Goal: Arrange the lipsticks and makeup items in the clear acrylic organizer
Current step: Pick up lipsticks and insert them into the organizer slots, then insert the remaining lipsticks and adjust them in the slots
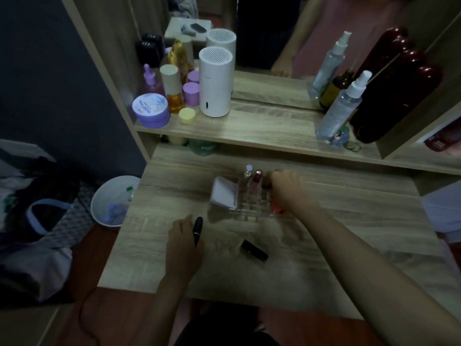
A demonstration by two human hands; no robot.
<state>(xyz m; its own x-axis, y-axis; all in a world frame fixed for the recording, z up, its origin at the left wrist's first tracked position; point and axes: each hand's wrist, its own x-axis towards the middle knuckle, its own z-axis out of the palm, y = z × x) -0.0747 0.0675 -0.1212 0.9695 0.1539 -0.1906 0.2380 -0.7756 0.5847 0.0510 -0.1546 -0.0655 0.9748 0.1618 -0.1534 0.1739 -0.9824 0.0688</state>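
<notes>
Hands working at wooden tabletop point(324, 245). Right hand point(287, 188) reaching over clear acrylic organizer point(249, 208), fingers closing on orange item point(277, 208), likely seating it in slot. Left hand point(183, 236) gripping black tube point(197, 229), readying next. Black lipstick point(254, 250) lying loose nearby, waiting.

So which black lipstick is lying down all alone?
The black lipstick tube flat on the wooden table, untouched; the other black one is in the left hand.

Bare tabletop point(336, 245) right of black lipstick point(254, 250)
</notes>
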